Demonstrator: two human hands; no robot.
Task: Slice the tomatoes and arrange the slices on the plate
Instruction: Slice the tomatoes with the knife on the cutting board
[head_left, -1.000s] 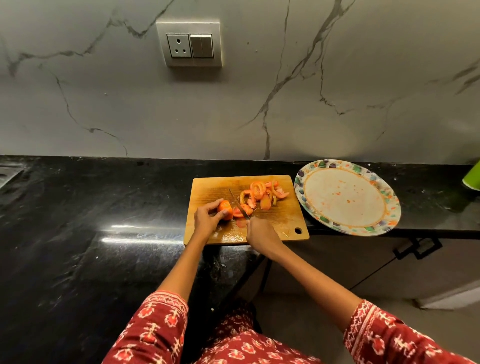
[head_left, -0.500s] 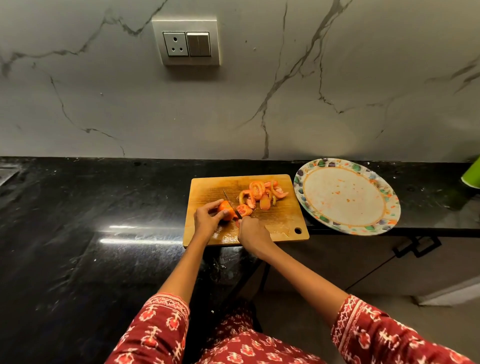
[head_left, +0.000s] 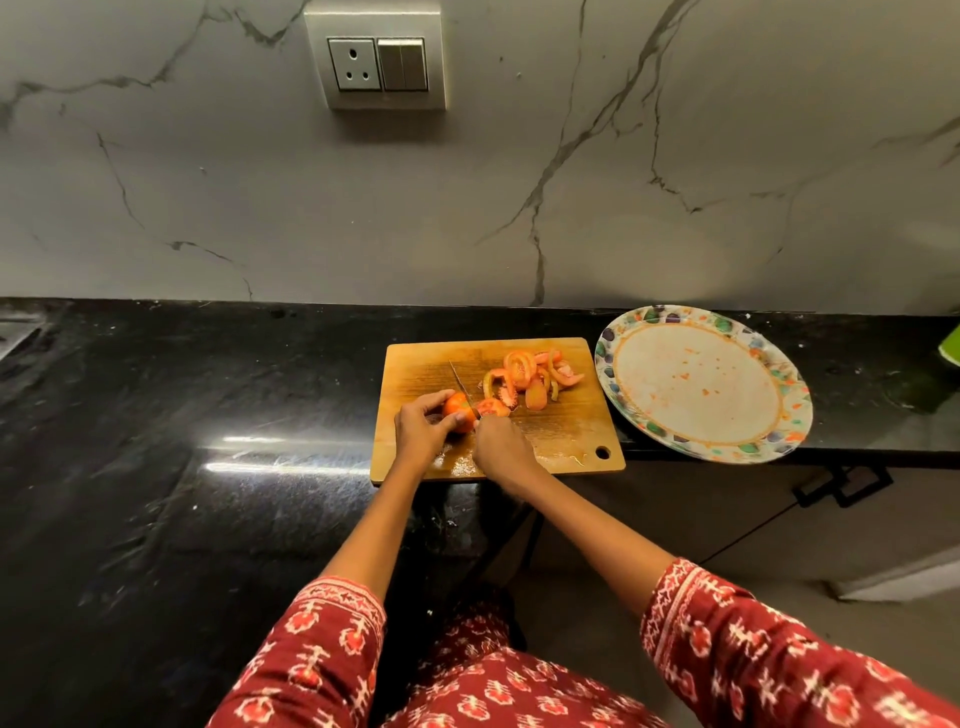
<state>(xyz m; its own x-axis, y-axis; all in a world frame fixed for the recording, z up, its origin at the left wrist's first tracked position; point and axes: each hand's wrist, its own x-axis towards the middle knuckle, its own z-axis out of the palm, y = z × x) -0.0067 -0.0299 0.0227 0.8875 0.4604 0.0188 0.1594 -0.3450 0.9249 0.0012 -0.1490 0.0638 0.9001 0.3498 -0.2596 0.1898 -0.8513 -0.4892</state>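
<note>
A wooden cutting board (head_left: 571, 431) lies on the black counter. My left hand (head_left: 418, 434) grips a part-cut tomato (head_left: 457, 408) on the board's left half. My right hand (head_left: 501, 449) grips a knife (head_left: 461, 383) whose blade stands against the tomato's right side. One fresh slice (head_left: 493, 408) lies just right of the blade. Several more slices (head_left: 535, 376) are heaped toward the board's far right. A plate (head_left: 623, 395) with a coloured patterned rim sits right of the board, bearing only juice specks and overhanging the counter's front edge.
The black stone counter (head_left: 182, 415) stretches far to the left. A marble wall with a socket and switch plate (head_left: 375, 60) stands behind. A green object (head_left: 951, 345) shows at the right edge. Below the plate is a cabinet handle (head_left: 841, 483).
The knife has shifted left from the cut slices onto the tomato, and my right hand has followed it. My left hand keeps its hold on the tomato.
</note>
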